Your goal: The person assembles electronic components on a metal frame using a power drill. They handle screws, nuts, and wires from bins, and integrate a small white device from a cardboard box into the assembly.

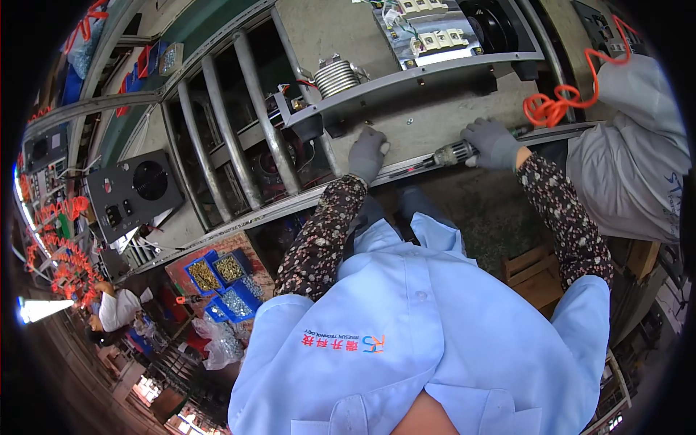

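Observation:
My right hand (494,145), in a grey glove, is closed around a powered screwdriver (455,153). The tool lies almost level along the front edge of the workbench, its thin bit pointing left toward my other hand. A coiled red air hose (558,107) hangs just beyond my right hand. My left hand (367,155), gloved too, rests on the bench with its fingers curled in; what they hold, if anything, is hidden. Just past both hands stands a grey metal chassis (428,77) carrying a silver plate with white terminal blocks (439,41) and a ribbed metal coil (337,77).
Steel rollers (255,101) run left of the bench. Farther left sits another dark chassis with a round fan (136,194). Blue bins of screws (230,267) stand on a reddish surface at lower left. A co-worker in a grey shirt (631,170) is close on my right.

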Available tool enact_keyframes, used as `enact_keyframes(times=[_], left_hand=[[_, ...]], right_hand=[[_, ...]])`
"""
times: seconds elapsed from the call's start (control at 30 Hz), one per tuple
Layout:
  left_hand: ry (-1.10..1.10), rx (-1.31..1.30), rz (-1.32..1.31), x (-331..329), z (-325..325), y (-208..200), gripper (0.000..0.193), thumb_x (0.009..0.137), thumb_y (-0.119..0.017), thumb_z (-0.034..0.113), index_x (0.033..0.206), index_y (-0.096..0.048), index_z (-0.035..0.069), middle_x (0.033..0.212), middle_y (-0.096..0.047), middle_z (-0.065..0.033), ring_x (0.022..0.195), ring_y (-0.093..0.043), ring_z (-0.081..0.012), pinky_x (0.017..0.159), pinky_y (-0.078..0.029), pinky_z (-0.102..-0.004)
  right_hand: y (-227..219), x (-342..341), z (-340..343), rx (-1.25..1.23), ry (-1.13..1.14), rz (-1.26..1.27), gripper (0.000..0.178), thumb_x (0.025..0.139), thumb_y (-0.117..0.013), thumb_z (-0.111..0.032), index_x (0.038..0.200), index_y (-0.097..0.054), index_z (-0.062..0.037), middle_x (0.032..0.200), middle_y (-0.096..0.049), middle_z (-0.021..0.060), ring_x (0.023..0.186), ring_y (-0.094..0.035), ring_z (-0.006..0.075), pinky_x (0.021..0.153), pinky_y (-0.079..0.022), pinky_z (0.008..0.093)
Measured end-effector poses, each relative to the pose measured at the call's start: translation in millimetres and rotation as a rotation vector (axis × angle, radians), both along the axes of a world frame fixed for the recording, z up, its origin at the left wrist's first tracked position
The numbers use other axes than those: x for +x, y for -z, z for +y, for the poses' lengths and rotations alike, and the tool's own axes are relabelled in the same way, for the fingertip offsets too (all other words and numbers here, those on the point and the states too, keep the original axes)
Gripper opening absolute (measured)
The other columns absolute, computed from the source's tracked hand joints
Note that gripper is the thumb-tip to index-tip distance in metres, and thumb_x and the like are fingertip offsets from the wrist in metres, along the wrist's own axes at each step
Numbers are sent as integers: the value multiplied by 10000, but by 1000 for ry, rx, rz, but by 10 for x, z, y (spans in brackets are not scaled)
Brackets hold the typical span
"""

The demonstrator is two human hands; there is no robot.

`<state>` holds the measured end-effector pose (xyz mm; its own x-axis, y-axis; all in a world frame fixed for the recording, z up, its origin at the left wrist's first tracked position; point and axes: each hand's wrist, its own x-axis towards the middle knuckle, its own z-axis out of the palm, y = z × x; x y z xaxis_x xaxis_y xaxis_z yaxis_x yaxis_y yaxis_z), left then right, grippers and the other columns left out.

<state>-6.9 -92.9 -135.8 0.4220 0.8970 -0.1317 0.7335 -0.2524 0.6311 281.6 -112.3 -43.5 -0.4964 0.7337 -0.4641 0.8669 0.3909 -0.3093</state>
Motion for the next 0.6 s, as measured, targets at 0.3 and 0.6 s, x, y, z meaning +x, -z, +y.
enact_keyframes(times=[0.3,0.6], left_hand=[[-673,-574,-1307,-791,-164,-1208,234,871,-493,160,1032,-518,-9,821,-547,-54,633,-476,-94,552,-393,-216],[-628,-302,-780,-1190,32,-1714,185,822,-571,119,950,-569,-14,637,-527,-10,524,-453,-55,466,-361,-175]], right_hand=[[-531,-779,-350,-1123,647,940,441,757,-575,-419,951,-515,-28,750,-549,60,590,-536,121,499,-465,250],[-734,-1626,-738,-919,656,1090,439,595,-767,-229,858,-471,-40,683,-477,-10,539,-459,57,470,-403,204]])
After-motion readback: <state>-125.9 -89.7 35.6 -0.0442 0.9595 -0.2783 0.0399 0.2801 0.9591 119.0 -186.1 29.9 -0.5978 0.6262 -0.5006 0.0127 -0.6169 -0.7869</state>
